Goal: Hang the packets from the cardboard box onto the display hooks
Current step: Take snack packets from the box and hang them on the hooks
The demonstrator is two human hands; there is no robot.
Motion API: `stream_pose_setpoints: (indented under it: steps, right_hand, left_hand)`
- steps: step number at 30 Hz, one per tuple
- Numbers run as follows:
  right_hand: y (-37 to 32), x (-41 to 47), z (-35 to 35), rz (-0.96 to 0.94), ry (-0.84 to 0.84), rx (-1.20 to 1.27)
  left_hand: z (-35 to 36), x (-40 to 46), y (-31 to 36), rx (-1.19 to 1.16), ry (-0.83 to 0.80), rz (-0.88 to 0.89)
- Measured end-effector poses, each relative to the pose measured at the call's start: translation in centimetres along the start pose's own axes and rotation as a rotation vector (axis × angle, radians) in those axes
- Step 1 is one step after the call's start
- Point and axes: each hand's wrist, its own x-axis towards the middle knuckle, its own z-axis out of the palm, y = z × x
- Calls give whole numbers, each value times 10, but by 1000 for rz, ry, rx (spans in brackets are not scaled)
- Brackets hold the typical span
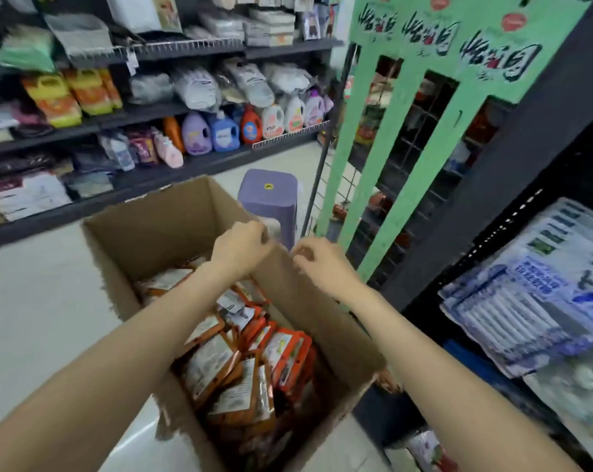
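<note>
Two forearms reach over an open cardboard box (159,233) of orange packets (254,362). Left hand (240,247) and right hand (317,260) curl at its far flap; whether either grip pinches it is unclear. A tug could tip the box.

Bright, even indoor light is filling the shop aisle, casting only soft shadows inside the cardboard box (172,219). The wide lens is bending the shelves (145,120) and the green stand (400,137) at the edges. Everything is looking slightly soft and smeared, especially the right-hand packs (540,284).
</note>
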Motion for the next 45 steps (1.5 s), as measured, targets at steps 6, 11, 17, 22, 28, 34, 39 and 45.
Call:
stream_pose_setpoints:
  steps: [6,11,17,22,28,34,39,45]
  right_hand:
    - [-2,51,104,105,-133,-31]
    - [20,80,171,227,-323,-77]
    - [31,84,194,357,-464,-22]
    - [25,85,179,273,-297,150]
    - [-5,79,133,213,-11,382]
    - [-24,55,70,198,146,484]
    - [-22,0,-20,223,371,595]
    - [20,-104,-137,228,674,776]
  left_hand:
    - [39,28,-95,196,-422,-7]
    - [64,32,-130,384,-799,45]
    - [74,39,-142,385,-623,124]
    - [41,50,-140,267,-445,201]
    - [-10,58,-121,-109,-269,287]
    - [-52,47,-59,-408,5,332]
    - [-76,33,35,-561,161,392]
    - [-70,-16,190,-646,5,637]
